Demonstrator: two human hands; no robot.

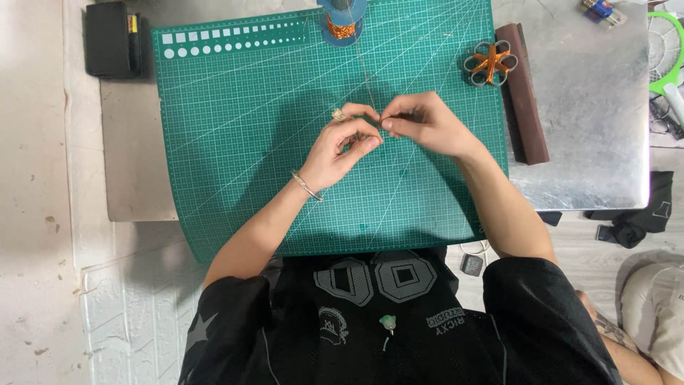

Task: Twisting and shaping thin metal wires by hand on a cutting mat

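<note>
From the head camera, both hands meet over the middle of the green cutting mat [235, 142]. The left hand [340, 146] and right hand [420, 121] pinch a thin wire [365, 75] between narrow fingers. It runs up to a copper wire spool [342, 27] at the mat's top edge. An orange flower-shaped piece [491, 63] sits at the mat's right edge.

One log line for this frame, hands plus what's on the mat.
left hand: pinching thin wire | right hand: pinching same wire | wire spool: mat's far edge | cutting mat: green | flower-shaped jig: right, untouched
</note>
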